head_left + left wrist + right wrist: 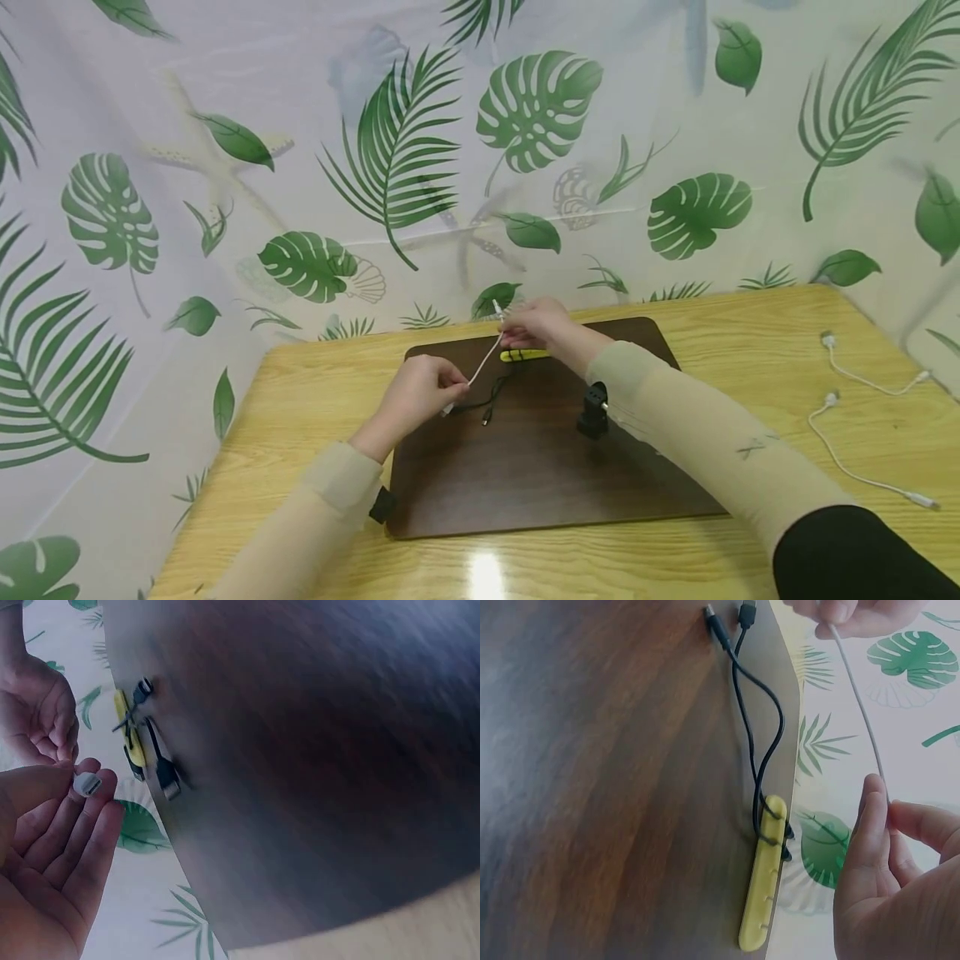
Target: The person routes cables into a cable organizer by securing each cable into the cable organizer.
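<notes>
A white cable [486, 358] is stretched between the two hands above the dark board. The left hand [422, 388] pinches one end, and its white plug [88, 784] shows at the fingertips in the left wrist view. Farther along, the right hand [542, 323] pinches the cable between thumb and fingers, the other plug [497, 307] sticking up past them. Below the right hand lies a yellow cable holder [763, 874] with slots. Black cable [774, 701] runs through its upper slots, its connectors lying on the board.
The dark brown board [525, 475] lies on a wooden table [300, 425]. Two more white cables [862, 379] rest on the table at the right. Behind the table hangs a leaf-patterned cloth [420, 167].
</notes>
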A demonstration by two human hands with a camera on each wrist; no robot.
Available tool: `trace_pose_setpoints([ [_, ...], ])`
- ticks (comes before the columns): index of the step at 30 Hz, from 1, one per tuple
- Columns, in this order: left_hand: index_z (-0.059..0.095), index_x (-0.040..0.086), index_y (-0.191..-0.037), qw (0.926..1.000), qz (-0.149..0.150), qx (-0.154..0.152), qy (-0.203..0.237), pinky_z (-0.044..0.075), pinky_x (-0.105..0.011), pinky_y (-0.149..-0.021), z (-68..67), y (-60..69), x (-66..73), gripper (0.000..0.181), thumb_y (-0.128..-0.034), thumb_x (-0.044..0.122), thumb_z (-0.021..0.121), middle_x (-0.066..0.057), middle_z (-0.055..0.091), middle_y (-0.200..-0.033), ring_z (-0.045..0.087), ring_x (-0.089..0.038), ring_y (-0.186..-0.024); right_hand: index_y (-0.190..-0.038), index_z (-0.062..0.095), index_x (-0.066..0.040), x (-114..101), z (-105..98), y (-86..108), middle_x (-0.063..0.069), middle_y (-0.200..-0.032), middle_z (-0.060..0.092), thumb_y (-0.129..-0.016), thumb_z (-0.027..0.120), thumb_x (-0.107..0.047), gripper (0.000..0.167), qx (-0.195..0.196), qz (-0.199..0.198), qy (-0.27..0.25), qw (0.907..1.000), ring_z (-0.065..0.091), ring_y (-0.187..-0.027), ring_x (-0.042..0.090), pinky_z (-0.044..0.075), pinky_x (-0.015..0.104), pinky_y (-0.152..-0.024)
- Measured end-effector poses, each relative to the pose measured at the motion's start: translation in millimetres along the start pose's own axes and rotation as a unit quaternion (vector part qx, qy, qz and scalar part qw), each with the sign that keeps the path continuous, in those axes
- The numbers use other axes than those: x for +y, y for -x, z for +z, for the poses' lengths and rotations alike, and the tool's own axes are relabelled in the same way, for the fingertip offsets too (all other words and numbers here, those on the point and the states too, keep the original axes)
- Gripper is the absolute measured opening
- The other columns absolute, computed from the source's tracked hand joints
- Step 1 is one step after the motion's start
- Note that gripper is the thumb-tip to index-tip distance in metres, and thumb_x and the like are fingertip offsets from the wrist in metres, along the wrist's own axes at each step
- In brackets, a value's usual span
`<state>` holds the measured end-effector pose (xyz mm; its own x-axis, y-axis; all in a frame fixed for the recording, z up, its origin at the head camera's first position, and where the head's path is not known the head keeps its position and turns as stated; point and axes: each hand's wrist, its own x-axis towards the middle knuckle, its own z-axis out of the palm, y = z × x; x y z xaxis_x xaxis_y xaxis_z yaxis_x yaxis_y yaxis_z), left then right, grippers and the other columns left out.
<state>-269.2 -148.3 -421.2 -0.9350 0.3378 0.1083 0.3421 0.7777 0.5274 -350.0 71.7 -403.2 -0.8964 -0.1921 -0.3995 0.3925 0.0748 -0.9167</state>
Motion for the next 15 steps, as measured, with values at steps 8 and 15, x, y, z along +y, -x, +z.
trace_pose_setpoints([
  [8, 0.085, 0.008, -0.089, 0.9999, 0.006, 0.006, -0.010, 0.052, -0.023, -0.062, 7.7, -3.7, 11.8, 0.007, -0.0935, 0.013, 0.082, -0.001, 0.079, -0.077, 0.063, -0.005, -0.063, -0.120, 0.067, 0.017, 3.6, -14.5, 1.3, 0.002, -0.061, 0.071, -0.102, 0.065, -0.001, 0.025, 0.004, 0.005, 0.017, 0.9998, 0.071, -0.054, 0.007, 0.062, 0.020, -0.061],
  [15, 0.085, 0.011, -0.087, 0.9999, -0.001, -0.005, -0.010, 0.050, -0.022, -0.062, 15.0, -5.8, 19.8, 0.007, -0.0929, 0.015, 0.083, 0.001, 0.079, -0.077, 0.062, -0.004, -0.064, -0.124, 0.065, 0.020, 5.7, -24.0, 4.6, 0.002, -0.059, 0.071, -0.103, 0.062, 0.001, 0.028, 0.003, 0.012, 0.024, 0.9996, 0.069, -0.051, 0.007, 0.061, 0.019, -0.060],
])
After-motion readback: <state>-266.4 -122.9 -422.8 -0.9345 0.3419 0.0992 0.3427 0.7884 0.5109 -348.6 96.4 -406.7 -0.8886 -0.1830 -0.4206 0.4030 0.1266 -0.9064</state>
